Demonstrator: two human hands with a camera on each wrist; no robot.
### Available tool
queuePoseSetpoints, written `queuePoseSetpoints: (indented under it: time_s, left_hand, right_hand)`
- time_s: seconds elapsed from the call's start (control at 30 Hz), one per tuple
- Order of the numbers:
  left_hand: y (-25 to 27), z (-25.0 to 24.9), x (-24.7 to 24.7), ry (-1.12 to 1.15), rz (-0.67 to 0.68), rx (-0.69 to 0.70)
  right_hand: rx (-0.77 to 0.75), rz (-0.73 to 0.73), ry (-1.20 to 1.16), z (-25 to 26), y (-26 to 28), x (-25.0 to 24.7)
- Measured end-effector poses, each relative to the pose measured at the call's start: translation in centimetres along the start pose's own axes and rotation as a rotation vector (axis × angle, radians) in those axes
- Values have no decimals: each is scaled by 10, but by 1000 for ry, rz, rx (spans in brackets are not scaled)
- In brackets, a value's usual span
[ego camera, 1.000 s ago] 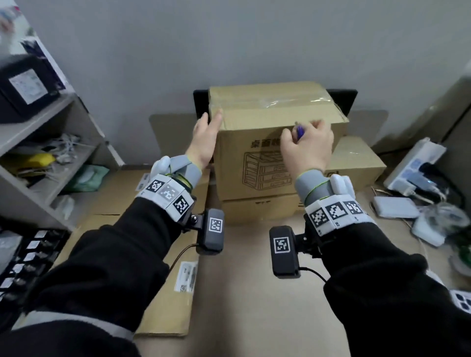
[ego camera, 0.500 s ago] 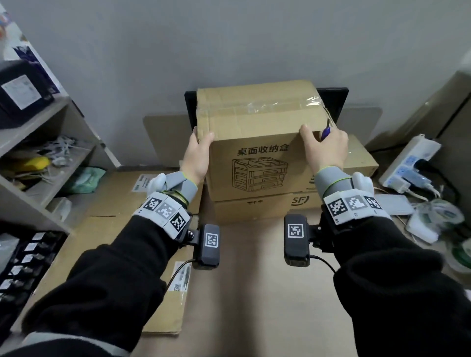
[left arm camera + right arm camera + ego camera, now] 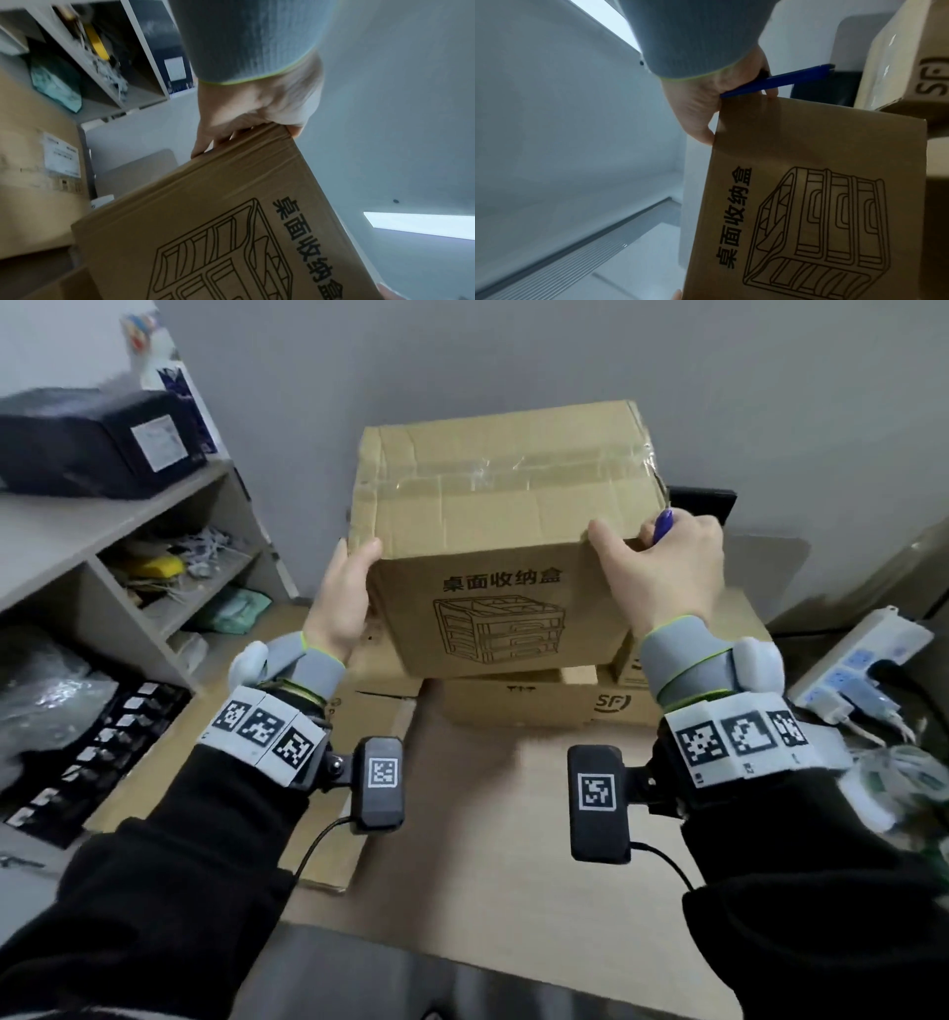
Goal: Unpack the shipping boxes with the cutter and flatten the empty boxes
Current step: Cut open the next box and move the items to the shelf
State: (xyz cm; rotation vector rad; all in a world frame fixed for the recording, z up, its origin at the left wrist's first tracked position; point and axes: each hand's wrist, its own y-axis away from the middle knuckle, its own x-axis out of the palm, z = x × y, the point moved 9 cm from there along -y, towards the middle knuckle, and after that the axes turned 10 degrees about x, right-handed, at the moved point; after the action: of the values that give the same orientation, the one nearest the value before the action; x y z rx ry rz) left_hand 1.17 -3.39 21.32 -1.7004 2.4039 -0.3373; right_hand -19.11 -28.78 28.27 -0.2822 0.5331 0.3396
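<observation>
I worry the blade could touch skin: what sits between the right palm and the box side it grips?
The blue cutter, pinned by the right hand against the printed box; the right wrist view shows it best.

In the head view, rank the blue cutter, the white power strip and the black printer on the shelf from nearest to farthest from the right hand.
1. blue cutter: held in the right hand itself, against the box's right edge.
2. white power strip: on the floor to the right.
3. black printer: atop the shelf, far left.
</observation>
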Motion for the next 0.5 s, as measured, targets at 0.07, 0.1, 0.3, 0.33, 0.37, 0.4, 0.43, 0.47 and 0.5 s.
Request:
queuePoseSetpoints:
  time_s: [0.07,0.1,0.3,0.33,0.37,0.4,0.43,0.47,0.5]
  left_hand:
    - [11,-14,-35,-32,-114,28]
    - [19,-22,-50,-41,-158,33]
    - [69,-26,-136,-128,-257,10]
    - [74,-20,-143,-150,-253,-13]
    - [81,-13,-149,-165,-247,-41]
    - [89,-6,-159,-171,-256,-74]
    - [97,2,-174,-183,-281,-111]
    - [105,13,-190,-199,-304,-148]
    - [109,24,-198,-220,-305,-183]
  right_hand:
    - [-39,76,-45,14,16,8]
    - [-64,124,-58,19,25,16]
    - [-122,378,-38,30,87,89]
    - [-109,407,-18,26,92,101]
    - [-100,435,14,21,98,114]
    - [-101,471,48,20,106,129]
    - [-112,513,85,21,117,147]
    - [-127,542,125,25,127,164]
    - [-129,555,165,22,132,174]
